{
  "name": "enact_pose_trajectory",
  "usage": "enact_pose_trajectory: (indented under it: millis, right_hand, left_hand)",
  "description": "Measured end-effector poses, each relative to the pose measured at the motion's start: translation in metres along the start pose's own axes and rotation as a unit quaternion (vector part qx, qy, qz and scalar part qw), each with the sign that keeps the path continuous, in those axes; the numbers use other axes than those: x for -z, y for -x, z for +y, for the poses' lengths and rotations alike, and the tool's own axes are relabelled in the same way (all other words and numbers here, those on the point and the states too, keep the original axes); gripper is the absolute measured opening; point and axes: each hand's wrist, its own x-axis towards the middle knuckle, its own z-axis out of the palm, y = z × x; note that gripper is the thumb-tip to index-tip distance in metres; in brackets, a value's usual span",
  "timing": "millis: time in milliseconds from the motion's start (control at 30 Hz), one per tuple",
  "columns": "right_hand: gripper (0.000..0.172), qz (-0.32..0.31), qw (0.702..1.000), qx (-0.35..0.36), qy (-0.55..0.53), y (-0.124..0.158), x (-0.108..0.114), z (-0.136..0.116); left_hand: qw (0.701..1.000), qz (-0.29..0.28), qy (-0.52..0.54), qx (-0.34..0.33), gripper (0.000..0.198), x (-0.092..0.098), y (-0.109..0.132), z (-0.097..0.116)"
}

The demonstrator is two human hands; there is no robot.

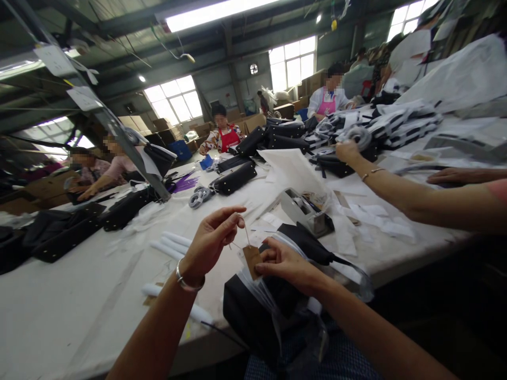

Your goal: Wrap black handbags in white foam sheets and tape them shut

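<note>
My right hand point(287, 264) pinches a brown cardboard hang tag point(252, 260) by its right edge. A thin pale string point(246, 232) runs up from the tag to my left hand point(216, 235), whose thumb and fingertips are closed on it. Beneath both hands a black bag point(247, 311) lies at the table's near edge and over my lap. White sheets stick out of its middle, and clear plastic wrap covers part of it. How the string is tied cannot be made out.
A grey tape dispenser point(303, 211) stands just beyond the bag. White foam rolls point(170, 245) lie to the left. Black bags point(233, 177) and coiled grey straps point(200, 197) are farther back. From the right, a co-worker's arm point(396, 195) reaches across the table point(95, 295). A metal post point(130, 150) rises at left.
</note>
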Motion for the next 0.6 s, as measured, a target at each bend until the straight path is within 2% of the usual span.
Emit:
enact_pose_trajectory:
  millis: [100,200,267,467,600]
  right_hand:
    - [0.057,0.03,0.999,-0.026,0.017,0.007,0.007,-0.004]
    - [0.042,0.056,0.998,-0.026,0.012,0.015,0.015,-0.007]
    - [0.036,0.071,0.997,-0.003,0.034,0.018,0.018,-0.008]
    - [0.035,0.143,0.979,0.084,0.123,0.016,0.017,-0.013]
    - [0.033,0.155,0.976,0.106,0.107,0.014,0.015,-0.014]
  left_hand:
    - [0.999,0.005,-0.036,0.0,0.028,0.004,0.002,-0.001]
    - [0.998,0.002,-0.063,0.003,0.029,0.008,0.003,-0.002]
    - [0.998,-0.004,-0.069,0.004,0.029,0.009,0.004,-0.002]
    - [0.998,-0.033,-0.06,0.008,0.026,0.003,0.007,0.004]
    - [0.997,-0.042,-0.071,0.001,0.026,0.0,0.009,0.01]
